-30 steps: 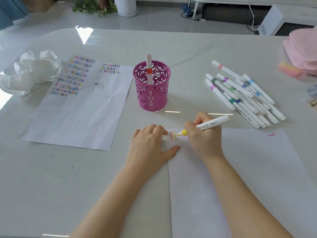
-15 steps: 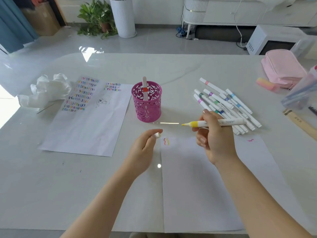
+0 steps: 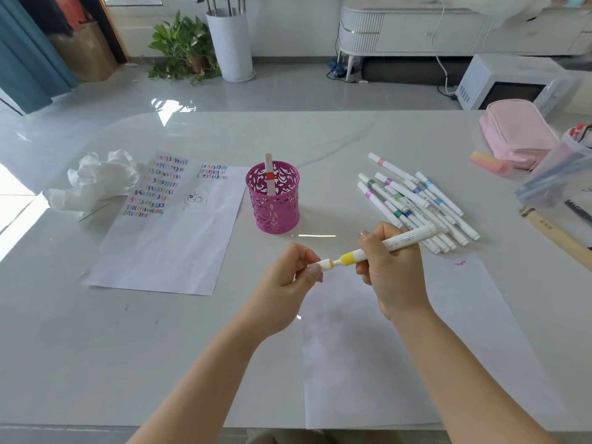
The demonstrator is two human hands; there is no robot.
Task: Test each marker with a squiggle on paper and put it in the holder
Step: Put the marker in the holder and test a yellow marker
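Just below the centre of the frame, both hands meet above the desk [image 3: 96, 331]. The right hand [image 3: 395, 280] grips the yellow marker [image 3: 405, 240], its fingers [image 3: 368, 240] curled closely round the white barrel just behind the yellow collar. The marker's long axis runs on a slant, the blunt white end toward the upper right and the yellow tip toward the lower left. The left hand [image 3: 285, 283] pinches the small white cap [image 3: 324, 265] between thumb and forefinger, the other fingers folded in; the cap sits right at the marker's tip, and whether it is fully seated cannot be told.

Beneath the hands lies a white sheet of paper [image 3: 416, 347] with a small pink squiggle [image 3: 460, 263] near its upper right corner. Above the left hand stands the pink holder [image 3: 274, 213], with one orange-banded marker [image 3: 269, 176] upright inside. To the right of the holder a loose pile of markers [image 3: 416, 203] lies on the desk, most of them slanting from upper left to lower right. A second sheet [image 3: 166, 245], covered with rows of coloured squiggles, lies in the left half of the frame.
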